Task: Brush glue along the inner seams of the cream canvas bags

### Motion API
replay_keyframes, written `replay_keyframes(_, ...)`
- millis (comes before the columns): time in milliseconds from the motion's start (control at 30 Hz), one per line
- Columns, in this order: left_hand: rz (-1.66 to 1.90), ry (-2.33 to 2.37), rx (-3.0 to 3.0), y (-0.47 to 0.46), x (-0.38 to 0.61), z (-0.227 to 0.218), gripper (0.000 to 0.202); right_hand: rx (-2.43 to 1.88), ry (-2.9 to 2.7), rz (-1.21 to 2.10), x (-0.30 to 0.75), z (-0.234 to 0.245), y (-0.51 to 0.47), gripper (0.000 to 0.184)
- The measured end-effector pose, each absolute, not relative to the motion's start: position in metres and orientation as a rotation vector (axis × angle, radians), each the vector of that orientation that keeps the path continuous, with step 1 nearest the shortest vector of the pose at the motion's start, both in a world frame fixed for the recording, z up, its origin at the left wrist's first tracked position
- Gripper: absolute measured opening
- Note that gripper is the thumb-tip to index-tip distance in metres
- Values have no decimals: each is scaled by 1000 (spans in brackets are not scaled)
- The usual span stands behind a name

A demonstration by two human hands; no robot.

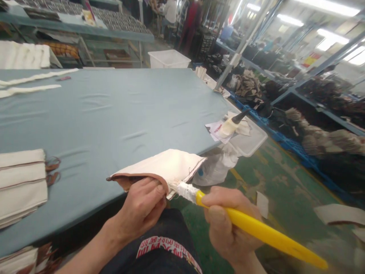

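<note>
A cream fabric piece with brown edge binding lies at the table's near edge, partly overhanging it. My left hand grips its bound edge, with fingertips hidden inside the opening. In my right hand is a paintbrush with a yellow handle. White residue coats the brush's ferrule, and its bristles touch the fabric close to my left fingers. At the table's right corner stands a cream-coloured container with a dark spout, resting on a paper scrap.
A blue-grey cloth covers the table. Stacked cream pieces lie at left, white strips behind them. A clear plastic tray juts out at right. Beyond are a white bin, a metal post and fabric heaps.
</note>
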State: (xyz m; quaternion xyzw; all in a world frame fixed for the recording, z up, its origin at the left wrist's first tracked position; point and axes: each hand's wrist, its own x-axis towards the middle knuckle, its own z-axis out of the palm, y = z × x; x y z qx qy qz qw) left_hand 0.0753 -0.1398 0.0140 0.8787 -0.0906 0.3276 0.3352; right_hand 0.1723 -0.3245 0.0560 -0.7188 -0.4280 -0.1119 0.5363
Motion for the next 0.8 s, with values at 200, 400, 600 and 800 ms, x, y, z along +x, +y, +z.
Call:
replay_keyframes(200, 843, -199, 2302, -140, 80, 3, 27, -1694, -1022, -293, 163, 51, -310, 27)
replay_keyframes(400, 854, -202, 2276, -138, 84, -9, 26, -1664, -897, -106, 159, 30, -313, 27)
replay_keyframes(600, 839, -213, 2254, -138, 88, -7, 28, -1568, -661, -96, 172, 29, -315, 25)
replay_keyframes(800, 788, -83, 2153, -143, 88, -10, 31, -1557, -588, 109, 174, 29, -309, 26)
